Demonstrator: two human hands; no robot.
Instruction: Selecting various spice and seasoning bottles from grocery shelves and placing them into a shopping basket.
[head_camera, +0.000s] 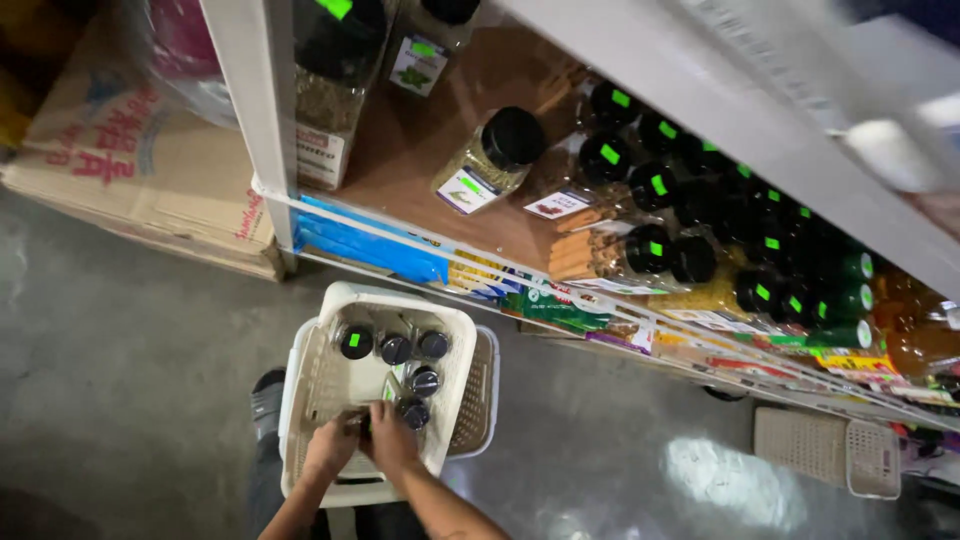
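A white plastic basket (312, 356) sits on the floor below me, with several black-lidded spice jars (396, 349) standing inside it. Both my hands reach into the basket's near side. My left hand (333, 443) and my right hand (392, 438) are close together with fingers curled around something small between them; what it is stays hidden by the fingers. A jar with a black lid (413, 412) stands right beside my right hand.
A wooden shelf (420, 140) in a white metal rack holds many black-lidded jars (512, 140) with green stickers. Packets fill the lower shelf (560, 305). A cardboard box (140, 170) lies at the left. Another white basket (828, 450) sits on the grey floor at the right.
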